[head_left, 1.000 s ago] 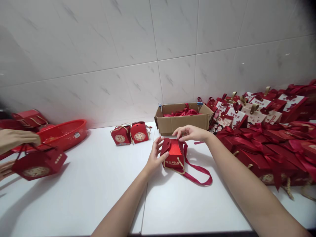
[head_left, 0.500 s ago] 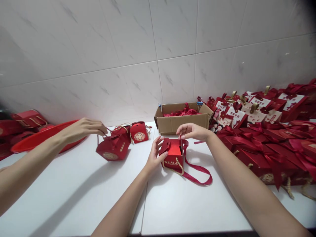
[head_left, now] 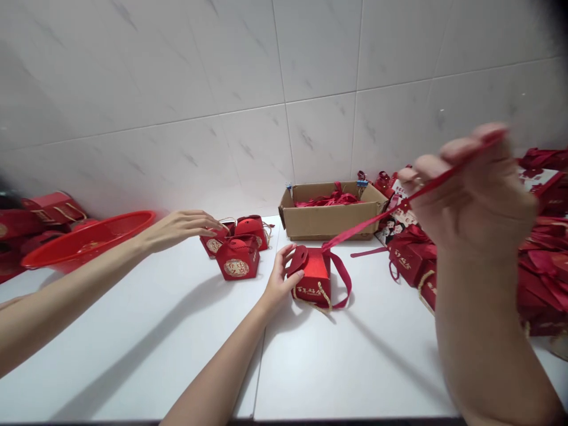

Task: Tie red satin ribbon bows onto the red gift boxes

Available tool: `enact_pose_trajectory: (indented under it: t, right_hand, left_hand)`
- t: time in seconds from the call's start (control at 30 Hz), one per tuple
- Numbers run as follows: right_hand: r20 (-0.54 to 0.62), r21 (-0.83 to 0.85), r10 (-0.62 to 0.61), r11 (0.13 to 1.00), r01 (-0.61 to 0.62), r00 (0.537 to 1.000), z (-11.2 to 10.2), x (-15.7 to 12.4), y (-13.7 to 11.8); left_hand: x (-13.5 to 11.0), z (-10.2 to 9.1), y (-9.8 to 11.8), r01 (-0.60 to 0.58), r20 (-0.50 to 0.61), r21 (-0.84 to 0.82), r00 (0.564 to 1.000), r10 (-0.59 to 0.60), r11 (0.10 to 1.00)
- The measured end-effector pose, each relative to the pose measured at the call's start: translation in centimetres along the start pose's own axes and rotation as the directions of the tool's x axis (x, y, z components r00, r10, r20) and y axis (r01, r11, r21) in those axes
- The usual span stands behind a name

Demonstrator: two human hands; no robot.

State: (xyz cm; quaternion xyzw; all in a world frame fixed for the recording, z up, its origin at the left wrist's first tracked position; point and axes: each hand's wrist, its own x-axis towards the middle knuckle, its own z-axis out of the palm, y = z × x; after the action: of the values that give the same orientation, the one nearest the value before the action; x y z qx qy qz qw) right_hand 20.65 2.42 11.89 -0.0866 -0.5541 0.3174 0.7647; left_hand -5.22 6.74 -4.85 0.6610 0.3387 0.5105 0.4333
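Note:
My left hand (head_left: pixel 284 275) grips the left side of a small red gift box (head_left: pixel 313 275) that stands on the white table. Gold lettering and a twisted gold cord mark the box's front. A dark red ribbon (head_left: pixel 359 228) runs from the box's top up to my right hand (head_left: pixel 470 189), which is raised high at the right with its fingers closed on the ribbon. The hand is smeared a little by motion. Part of the ribbon also loops down beside the box's right side.
A co-worker's hand (head_left: pixel 186 228) is at several red boxes (head_left: pixel 239 260) on the left. Behind stands a cardboard box (head_left: pixel 332 222) of red ribbons. A red basin (head_left: pixel 93 242) lies far left. Finished-looking beribboned boxes (head_left: pixel 410 257) crowd the right.
My right hand has risen up and right, drawing the ribbon taut and shrinking its loop. My left hand stays on the box. The co-worker's box now stands beside the others.

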Motion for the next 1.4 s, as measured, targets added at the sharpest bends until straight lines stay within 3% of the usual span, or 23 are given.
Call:
enact_pose_trajectory:
  t: [0.1, 0.2, 0.33, 0.4, 0.47, 0.57, 0.67, 0.87, 1.1, 1.23, 1.4]
  right_hand:
    - [-0.094, 0.02, -0.004, 1.0, 0.006, 0.996, 0.0, 0.0, -1.0]
    - [-0.118, 0.035, 0.054, 0.998, -0.05, 0.992, 0.0, 0.3, 0.7]
    - [-0.02, 0.013, 0.285, 0.958, -0.285, 0.958, 0.2, 0.6, 4.5]
    - [0.069, -0.111, 0.442, 0.895, -0.433, 0.895, 0.5, 0.4, 6.2]
    - [0.174, -0.266, 0.57, 0.812, -0.519, 0.803, 1.0, -0.2, 7.7]
    - [0.248, -0.494, 0.702, 0.684, -0.536, 0.668, 2.0, -1.6, 9.9]
    - [0.187, -0.677, 0.778, 0.544, -0.495, 0.599, 3.0, -3.0, 11.8]
    - [0.15, -0.755, 0.807, 0.467, -0.462, 0.571, 3.7, -4.2, 13.0]
    - [0.186, -0.755, 0.804, 0.485, -0.442, 0.565, 3.7, -4.4, 13.1]
    - [0.267, -0.725, 0.796, 0.537, -0.43, 0.543, 3.8, -4.6, 13.0]
    - [0.355, -0.695, 0.771, 0.596, -0.403, 0.529, 3.9, -4.6, 12.6]
  left_hand:
    - [-0.1, 0.3, 0.3, -0.013, -0.015, 0.016, 1.0, 0.013, 1.0]
    - [-0.2, 0.6, 0.8, -0.026, -0.12, 0.07, 0.992, 0.034, 0.997]
    - [-0.1, 0.8, 1.2, -0.034, -0.289, 0.145, 0.954, 0.076, 0.989]
    - [-0.1, 0.8, 1.3, -0.04, -0.347, 0.149, 0.934, 0.09, 0.988]
    - [0.0, 0.7, 1.5, -0.052, -0.402, 0.149, 0.909, 0.108, 0.988]
    - [0.0, 0.6, 1.8, -0.061, -0.442, 0.128, 0.89, 0.112, 0.99]
    - [-0.1, 0.6, 2.0, -0.053, -0.43, 0.085, 0.899, 0.085, 0.995]
    - [-0.4, 0.8, 1.9, -0.058, -0.406, 0.095, 0.909, 0.092, 0.994]
    - [-0.7, 1.0, 2.3, -0.062, -0.375, 0.093, 0.922, 0.092, 0.994]
    - [-0.4, 0.9, 2.8, 0.003, -0.331, -0.033, 0.944, -0.014, 0.999]
    - [0.1, 1.0, 3.4, 0.187, -0.098, -0.279, 0.97, -0.222, 0.942]
